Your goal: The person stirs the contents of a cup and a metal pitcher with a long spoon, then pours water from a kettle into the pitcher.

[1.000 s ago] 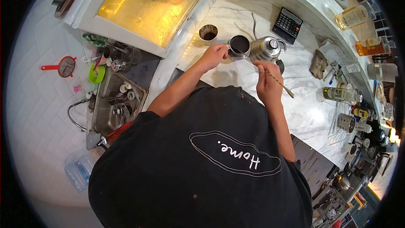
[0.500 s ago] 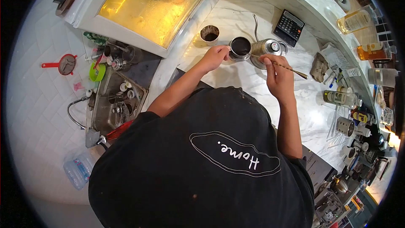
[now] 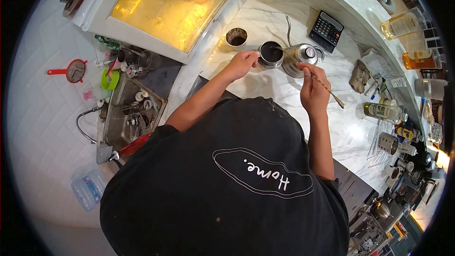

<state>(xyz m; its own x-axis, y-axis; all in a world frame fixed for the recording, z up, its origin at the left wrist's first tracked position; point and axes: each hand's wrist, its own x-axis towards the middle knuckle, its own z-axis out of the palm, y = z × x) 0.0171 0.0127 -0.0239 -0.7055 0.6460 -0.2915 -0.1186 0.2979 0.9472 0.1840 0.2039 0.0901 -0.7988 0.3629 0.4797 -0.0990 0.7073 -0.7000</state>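
Note:
My left hand [image 3: 243, 65] is closed on the near-left side of a metal cup [image 3: 271, 55] with dark contents. In my right hand [image 3: 314, 87] is a long thin spoon [image 3: 334, 96], slanting up and left, its far end at the cup's right rim. Just right of the cup stands a steel gooseneck kettle [image 3: 300, 55], partly behind the spoon. A second cup [image 3: 236, 39], dark and stained inside, stands up and left of the metal cup, apart from my left hand.
Beyond the kettle lies a black calculator [image 3: 326, 31], with a crumpled cloth [image 3: 360, 76] to its right. A lit display case [image 3: 173, 9] borders the upper left. The sink [image 3: 124, 118] is at left. Bottles, including a clear one [image 3: 381, 110], line the right side.
The spoon has tilted more steeply, its outer end moving down. My right hand has shifted slightly down. My left hand stays on the cup.

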